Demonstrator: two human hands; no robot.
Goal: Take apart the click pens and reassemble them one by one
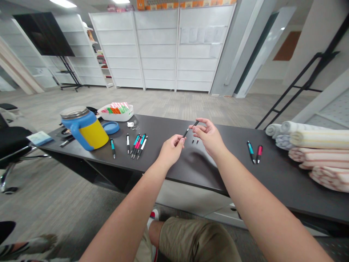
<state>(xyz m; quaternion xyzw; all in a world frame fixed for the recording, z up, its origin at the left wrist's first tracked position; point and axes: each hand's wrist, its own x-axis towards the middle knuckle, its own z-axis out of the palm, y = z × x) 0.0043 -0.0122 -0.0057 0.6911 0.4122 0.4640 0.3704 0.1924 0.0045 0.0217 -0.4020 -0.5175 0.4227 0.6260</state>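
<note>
Over desk [237, 147]: left hand [171, 150], right hand [209, 135] pinched on black pen parts [186, 132].
Mug [94, 133] near left edge; rolled towels [319, 153], right edge.

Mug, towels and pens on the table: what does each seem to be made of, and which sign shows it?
Mug: smooth, plastic or coated metal, judging by its even blue and yellow surface.
Towels: soft, matte fabric, shown by rounded rolls and folds.
Pens: probably smooth plastic, from their bright, even colours.
</note>
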